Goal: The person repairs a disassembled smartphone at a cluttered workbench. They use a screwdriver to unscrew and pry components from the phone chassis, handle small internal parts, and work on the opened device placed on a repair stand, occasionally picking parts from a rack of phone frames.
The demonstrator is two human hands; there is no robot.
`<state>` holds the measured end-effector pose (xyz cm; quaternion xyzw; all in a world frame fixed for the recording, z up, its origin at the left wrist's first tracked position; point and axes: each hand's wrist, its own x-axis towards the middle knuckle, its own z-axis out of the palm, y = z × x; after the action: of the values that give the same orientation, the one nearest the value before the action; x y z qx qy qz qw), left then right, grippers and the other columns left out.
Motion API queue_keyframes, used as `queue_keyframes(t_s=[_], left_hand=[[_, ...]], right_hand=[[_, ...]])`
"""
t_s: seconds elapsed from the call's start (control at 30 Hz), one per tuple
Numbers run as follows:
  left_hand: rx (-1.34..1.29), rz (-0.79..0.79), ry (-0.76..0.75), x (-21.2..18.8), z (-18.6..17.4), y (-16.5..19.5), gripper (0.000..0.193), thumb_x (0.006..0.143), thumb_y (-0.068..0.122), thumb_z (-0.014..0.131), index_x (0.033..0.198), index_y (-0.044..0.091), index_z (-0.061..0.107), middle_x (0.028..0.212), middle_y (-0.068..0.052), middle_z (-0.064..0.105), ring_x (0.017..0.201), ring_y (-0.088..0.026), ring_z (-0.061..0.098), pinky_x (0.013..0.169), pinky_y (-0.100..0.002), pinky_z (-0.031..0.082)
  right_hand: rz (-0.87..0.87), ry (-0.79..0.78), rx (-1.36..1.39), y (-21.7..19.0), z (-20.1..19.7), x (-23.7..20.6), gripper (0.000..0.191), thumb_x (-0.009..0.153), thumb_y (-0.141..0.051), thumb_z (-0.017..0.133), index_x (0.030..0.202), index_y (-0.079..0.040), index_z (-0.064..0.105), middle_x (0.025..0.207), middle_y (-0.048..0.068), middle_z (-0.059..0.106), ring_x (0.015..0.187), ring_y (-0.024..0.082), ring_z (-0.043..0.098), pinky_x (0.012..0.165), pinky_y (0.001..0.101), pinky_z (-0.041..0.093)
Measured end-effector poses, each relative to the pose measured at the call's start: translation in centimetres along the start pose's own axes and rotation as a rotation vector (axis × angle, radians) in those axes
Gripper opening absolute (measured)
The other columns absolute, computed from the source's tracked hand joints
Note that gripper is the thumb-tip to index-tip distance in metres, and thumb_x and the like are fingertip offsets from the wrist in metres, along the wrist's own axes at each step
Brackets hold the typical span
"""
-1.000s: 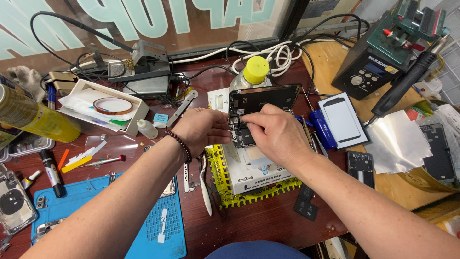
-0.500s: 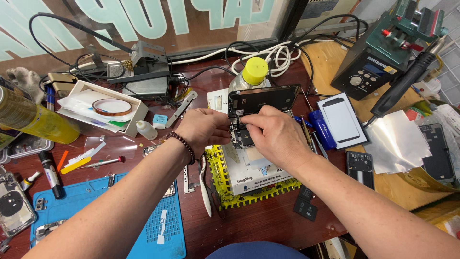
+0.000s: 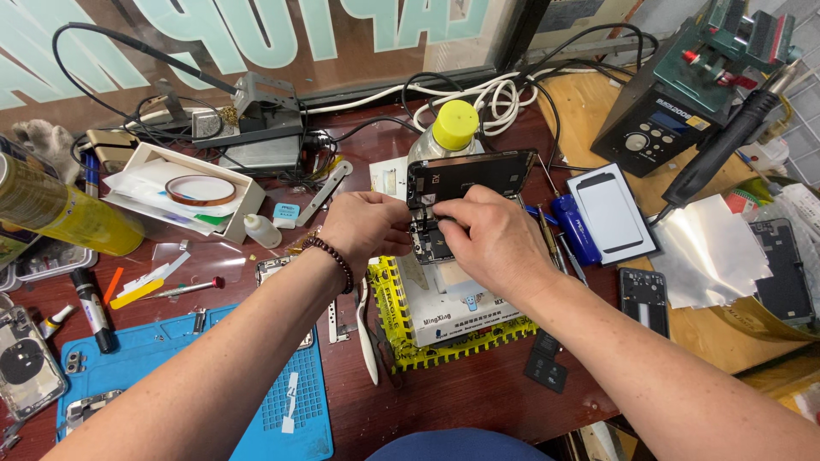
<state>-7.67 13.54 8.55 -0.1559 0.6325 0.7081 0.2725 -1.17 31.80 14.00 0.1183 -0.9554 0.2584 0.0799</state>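
Head view shows our two hands meeting over an opened phone (image 3: 461, 183) at the middle of the workbench (image 3: 478, 397). Our left hand (image 3: 367, 224) is closed around the phone's left edge, fingers curled in; our right hand (image 3: 487, 239) pinches down on the lower part of the phone, fingertips drawn together, though we cannot tell whether some small part sits between them. The phone's dark frame rises tilted just above both hands. Directly below the grip sits a white box (image 3: 461, 307) on a yellow gridded mat (image 3: 410, 341). Just behind the phone stands a bottle with a yellow cap (image 3: 454, 125). Right of the grip lie a blue-handled screwdriver (image 3: 576, 230) and a white phone screen panel (image 3: 611, 213). Left of the grip, a roll of amber tape (image 3: 201, 189) rests in a white tray (image 3: 248, 205), and below that a blue work mat (image 3: 282, 410) reaches under our left forearm. White tweezers (image 3: 367, 333) lie near our left wrist.
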Motion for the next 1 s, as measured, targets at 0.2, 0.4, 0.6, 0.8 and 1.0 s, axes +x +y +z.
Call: queue_keyframes(t_s=[0.2,0.4,0.6,0.8,1.0], left_hand=[[-0.023,-0.029,-0.038,-0.35,-0.2,0.12,0.011,0.087,0.008,0.069,0.089,-0.002,0.069,0.082,-0.013,0.074,0.062,-0.02,0.07,0.058,-0.033,0.062],[0.003,0.012,-0.026,-0.26,-0.02,0.0,0.011,0.087,0.008,0.07,0.088,-0.003,0.069,0.082,-0.013,0.074,0.063,-0.021,0.07,0.059,-0.033,0.062],[0.023,0.03,-0.014,-0.25,-0.05,-0.1,0.01,0.087,0.007,0.07,0.088,-0.004,0.069,0.081,-0.014,0.074,0.063,-0.021,0.071,0.059,-0.033,0.063],[0.004,0.015,-0.024,-0.38,-0.2,0.13,0.013,0.088,0.008,0.071,0.09,-0.004,0.069,0.082,-0.014,0.074,0.064,-0.021,0.07,0.059,-0.033,0.062],[-0.122,-0.028,-0.098,-0.66,-0.8,0.12,0.015,0.089,0.008,0.067,0.095,-0.005,0.071,0.089,-0.015,0.074,0.071,-0.023,0.071,0.066,-0.035,0.063]], right_hand=[[0.011,0.01,-0.007,0.07,-0.38,0.16,0.015,0.086,-0.017,0.074,0.099,-0.014,0.08,0.082,0.008,0.065,0.075,0.03,0.068,0.065,0.043,0.054],[-0.05,0.013,-0.003,0.16,0.06,0.25,0.016,0.088,-0.014,0.071,0.101,-0.014,0.08,0.081,0.008,0.065,0.076,0.03,0.068,0.066,0.0433,0.054],[0.004,-0.037,-0.035,0.1,0.28,0.07,0.019,0.088,-0.016,0.07,0.104,-0.015,0.08,0.081,0.009,0.064,0.075,0.031,0.067,0.067,0.0443,0.055],[0.002,-0.045,-0.083,-0.12,0.04,0.21,0.019,0.088,-0.018,0.07,0.104,-0.016,0.08,0.083,0.009,0.065,0.078,0.032,0.068,0.069,0.045,0.055],[-0.005,-0.076,-0.119,-0.57,-0.51,0.37,0.02,0.087,-0.019,0.07,0.105,-0.018,0.08,0.085,0.008,0.066,0.082,0.033,0.068,0.07,0.0455,0.055]])
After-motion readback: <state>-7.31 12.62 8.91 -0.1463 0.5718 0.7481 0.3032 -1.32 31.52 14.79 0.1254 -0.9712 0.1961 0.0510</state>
